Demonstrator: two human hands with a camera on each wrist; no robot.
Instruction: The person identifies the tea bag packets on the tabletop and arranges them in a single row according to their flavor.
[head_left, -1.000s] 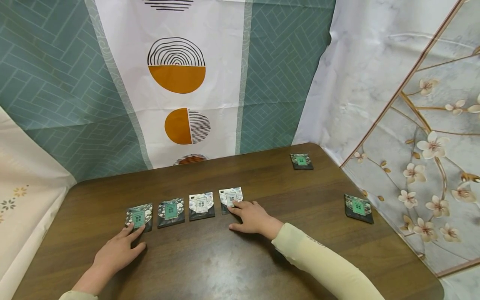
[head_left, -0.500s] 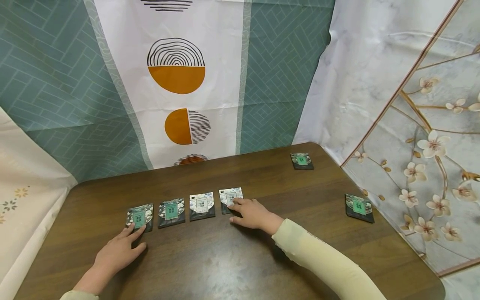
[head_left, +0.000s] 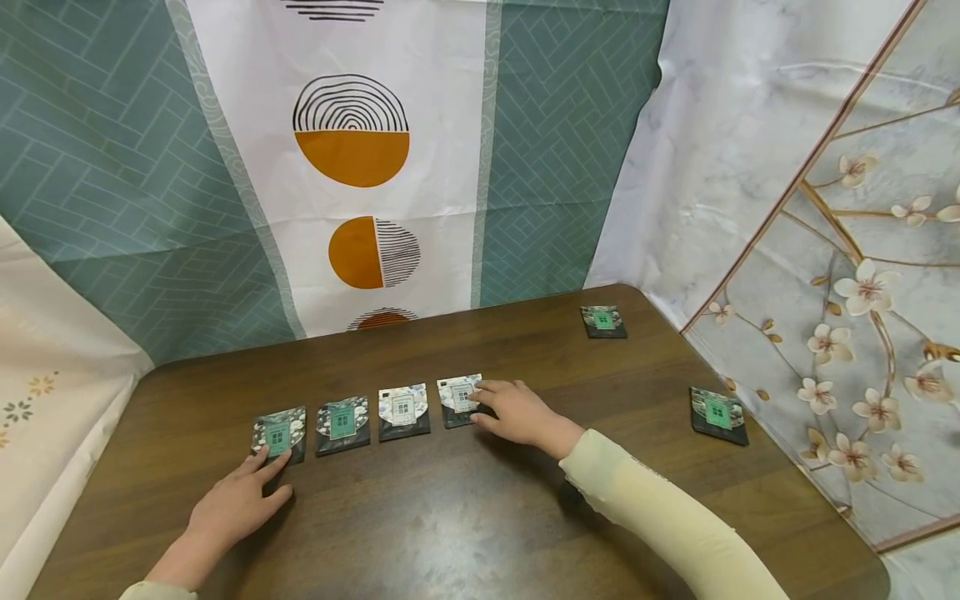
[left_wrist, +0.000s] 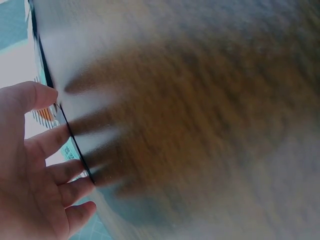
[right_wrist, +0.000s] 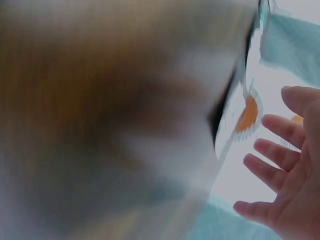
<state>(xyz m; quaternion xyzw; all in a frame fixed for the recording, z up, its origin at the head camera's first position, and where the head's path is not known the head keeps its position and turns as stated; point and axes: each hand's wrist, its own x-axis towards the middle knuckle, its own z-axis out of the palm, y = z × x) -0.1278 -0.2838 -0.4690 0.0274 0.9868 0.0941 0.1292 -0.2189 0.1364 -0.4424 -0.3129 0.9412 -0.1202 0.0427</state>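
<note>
The leftmost packet (head_left: pixel 279 431) in a row of four is flat and black, with a green label over a floral print; the rightmost packet of the row (head_left: pixel 454 398) has a pale label, floral upper part and black base. The left hand (head_left: pixel 234 504) has its fingers extended, fingertips touching the leftmost packet's near edge. The right hand (head_left: pixel 519 415), fingers loosely spread, hovers by the other's right edge. The brown wooden bench (head_left: pixel 390 525) stands before a teal-and-white cloth (head_left: pixel 570 150); blossom-printed fabric (head_left: pixel 855 300) lines the right.
</note>
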